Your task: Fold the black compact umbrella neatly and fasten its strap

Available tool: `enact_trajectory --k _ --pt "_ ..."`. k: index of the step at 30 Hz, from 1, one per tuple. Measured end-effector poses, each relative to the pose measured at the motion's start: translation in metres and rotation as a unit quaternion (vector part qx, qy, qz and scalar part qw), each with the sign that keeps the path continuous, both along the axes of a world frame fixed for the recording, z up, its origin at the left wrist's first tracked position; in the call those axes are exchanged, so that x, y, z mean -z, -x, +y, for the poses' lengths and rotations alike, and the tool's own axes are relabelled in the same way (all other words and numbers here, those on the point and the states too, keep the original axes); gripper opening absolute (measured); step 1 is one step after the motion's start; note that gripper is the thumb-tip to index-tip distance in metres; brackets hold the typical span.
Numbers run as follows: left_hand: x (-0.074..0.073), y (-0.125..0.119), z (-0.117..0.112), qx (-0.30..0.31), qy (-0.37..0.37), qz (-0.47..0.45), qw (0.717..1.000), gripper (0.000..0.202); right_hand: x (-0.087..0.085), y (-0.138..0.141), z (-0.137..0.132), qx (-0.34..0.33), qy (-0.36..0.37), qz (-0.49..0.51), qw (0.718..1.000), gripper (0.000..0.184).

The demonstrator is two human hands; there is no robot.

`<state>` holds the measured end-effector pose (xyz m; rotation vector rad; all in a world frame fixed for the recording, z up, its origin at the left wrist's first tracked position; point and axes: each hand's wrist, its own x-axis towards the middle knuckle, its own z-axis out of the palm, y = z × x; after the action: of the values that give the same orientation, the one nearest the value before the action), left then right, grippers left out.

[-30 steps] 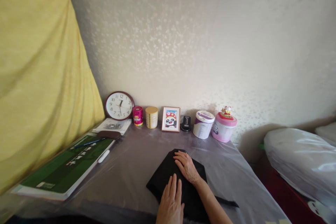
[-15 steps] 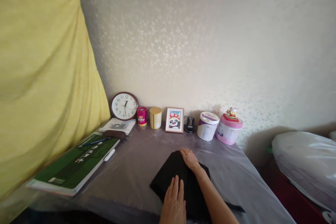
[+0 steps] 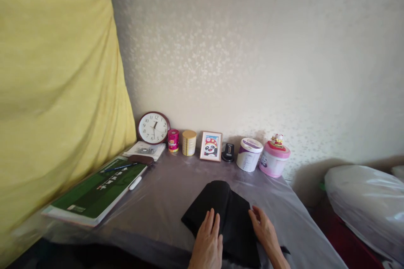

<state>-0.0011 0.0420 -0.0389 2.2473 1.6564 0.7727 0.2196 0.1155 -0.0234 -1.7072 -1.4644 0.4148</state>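
A folded black cloth (image 3: pixel 232 214) lies on the plastic-covered table (image 3: pixel 164 197) in front of me. My left hand (image 3: pixel 208 241) rests flat on the cloth's near left part, fingers stretched out together. Just off the cloth's right edge is my right hand (image 3: pixel 263 229), fingers apart and slightly bent, touching or hovering over that edge. Neither hand holds anything.
Along the wall stand a clock (image 3: pixel 153 127), a red can (image 3: pixel 173 140), a yellow can (image 3: pixel 189 142), a panda picture frame (image 3: pixel 211 146), a black device (image 3: pixel 228 152), a white tub (image 3: pixel 249 154) and a pink tub (image 3: pixel 274 158). A green book (image 3: pixel 97 191) lies left. A yellow curtain (image 3: pixel 57 92) hangs left; a plastic-wrapped bundle (image 3: pixel 362 201) sits right.
My right hand has drawn back from the cloth's far end to its near right edge. The left hand stays on the cloth. The camera has shifted slightly.
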Motion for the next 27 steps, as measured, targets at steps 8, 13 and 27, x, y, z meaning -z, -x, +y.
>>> enact_trajectory --k 8,13,27 --pt "-0.008 0.0 -0.002 -0.005 -0.009 -0.003 1.0 0.05 -0.007 0.006 -0.034 -0.04 0.072 0.107 0.991 0.052" --pt "-0.013 0.004 -0.005 0.009 0.02 -0.018 1.0 0.052 -0.012 0.014 -0.042 -0.032 0.088 0.138 0.986 0.054" --pt "-0.023 0.012 -0.013 0.026 0.111 0.002 0.993 0.092 -0.025 0.03 -0.034 -0.07 0.074 0.222 0.97 0.042"
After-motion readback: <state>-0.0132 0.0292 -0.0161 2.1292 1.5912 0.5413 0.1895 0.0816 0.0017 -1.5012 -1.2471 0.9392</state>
